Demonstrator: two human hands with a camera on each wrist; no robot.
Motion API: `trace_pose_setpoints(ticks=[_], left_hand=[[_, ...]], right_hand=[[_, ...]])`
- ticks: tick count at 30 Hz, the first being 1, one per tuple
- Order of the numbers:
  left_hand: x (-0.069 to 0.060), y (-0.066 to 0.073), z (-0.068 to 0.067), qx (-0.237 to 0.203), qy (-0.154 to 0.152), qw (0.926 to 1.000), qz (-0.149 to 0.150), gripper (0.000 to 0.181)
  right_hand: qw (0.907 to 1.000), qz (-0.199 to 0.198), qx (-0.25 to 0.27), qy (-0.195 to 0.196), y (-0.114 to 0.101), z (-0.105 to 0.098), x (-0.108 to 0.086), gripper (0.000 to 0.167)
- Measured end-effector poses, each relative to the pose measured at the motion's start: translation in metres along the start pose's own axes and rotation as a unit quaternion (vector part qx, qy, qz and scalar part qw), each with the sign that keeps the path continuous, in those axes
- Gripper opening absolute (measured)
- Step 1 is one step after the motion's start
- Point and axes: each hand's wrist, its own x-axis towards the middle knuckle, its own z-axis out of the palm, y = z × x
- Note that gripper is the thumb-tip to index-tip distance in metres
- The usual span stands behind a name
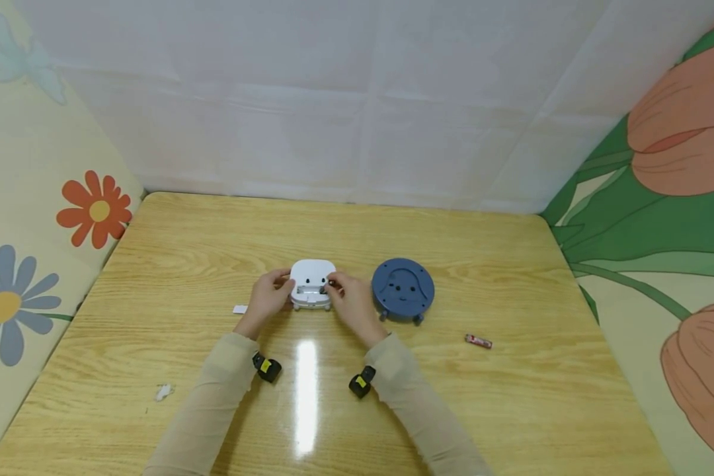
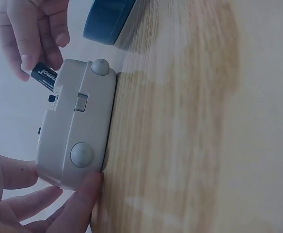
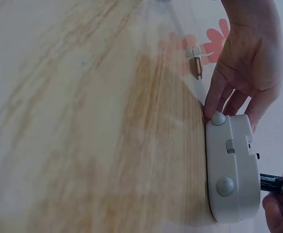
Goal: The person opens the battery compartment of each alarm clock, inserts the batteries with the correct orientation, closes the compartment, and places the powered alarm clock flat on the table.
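A white rounded device lies on the table with its battery compartment facing up; its two round feet show in the left wrist view. My left hand grips the device's left side, thumb on top and fingers along the edge. With thumb and fingers, my right hand pinches a dark battery at the compartment's right end. The battery stands tilted, one end at the opening. How far its lower end reaches inside is hidden.
Right of the device lies a round blue device with two small feet. A red battery lies farther right. A small white piece is beside my left hand, and a crumpled white scrap lies at the front left.
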Motion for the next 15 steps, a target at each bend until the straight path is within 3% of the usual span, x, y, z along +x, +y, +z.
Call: trace_pose_setpoints(ticks=[5,15], left_hand=[[0.0007,-0.0006,-0.0002,-0.001,0.002,1.0,-0.002,0.039],[-0.0009,0.0004,-0.0003,0.002,-0.002,1.0,-0.002,0.039]], right_hand=[[0.9984,-0.022,-0.053,0.004,-0.0033,0.0002,-0.0011,0.015],[0.9947,-0.049,-0.07,0.058,-0.005,0.0019,-0.0033,0.015]])
